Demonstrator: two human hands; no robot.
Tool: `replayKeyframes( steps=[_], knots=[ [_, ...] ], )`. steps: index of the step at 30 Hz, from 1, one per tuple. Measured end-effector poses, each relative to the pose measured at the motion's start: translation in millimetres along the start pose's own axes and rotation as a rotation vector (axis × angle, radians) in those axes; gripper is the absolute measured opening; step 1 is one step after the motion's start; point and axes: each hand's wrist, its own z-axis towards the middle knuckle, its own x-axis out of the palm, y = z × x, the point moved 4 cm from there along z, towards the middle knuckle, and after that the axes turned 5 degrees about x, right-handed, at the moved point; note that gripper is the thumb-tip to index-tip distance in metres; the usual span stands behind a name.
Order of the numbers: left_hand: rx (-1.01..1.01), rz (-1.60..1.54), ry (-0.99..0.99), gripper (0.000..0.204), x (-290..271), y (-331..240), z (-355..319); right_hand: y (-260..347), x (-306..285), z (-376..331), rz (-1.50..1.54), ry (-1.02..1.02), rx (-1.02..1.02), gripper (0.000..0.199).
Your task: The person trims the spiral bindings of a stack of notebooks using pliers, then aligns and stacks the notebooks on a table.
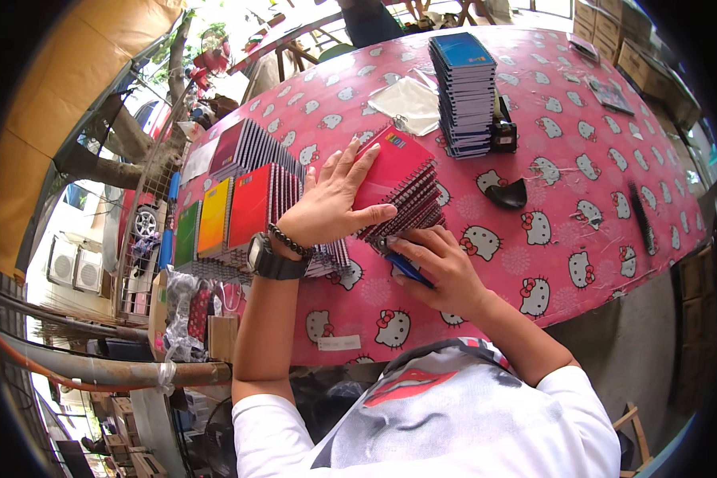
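A stack of spiral notebooks with red covers (397, 163) stands in front of me, its wire coils facing right and toward me. My left hand (338, 191) lies on the top cover with fingers stretched out and thumb apart, pressing on it. At the stack's near lower corner, my right hand (438, 267) is closed around a small blue-handled tool (409, 271). The tool's metal head touches or nearly touches the coil ends; its exact kind is partly hidden by my fingers.
Left of my hands stand more notebook piles: maroon (235, 147), red (251, 207), yellow (215, 215) and green (186, 235). A tall blue notebook stack (464, 52) rises at the back beside a black holder (503, 135). A black curved object (507, 195) lies on the pink patterned tablecloth (566, 263).
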Motion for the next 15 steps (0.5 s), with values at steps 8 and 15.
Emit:
replayKeyframes(
  steps=[8,15],
  knots=[
    [-0.070,-0.020,-0.043,0.109,-5,-1,16,14,7,10,-0.178,-0.012,-0.046,0.054],
    [-0.019,0.030,-0.023,0.105,3,-2,19,-13,19,4,0.701,0.261,0.422,0.049]
  ],
)
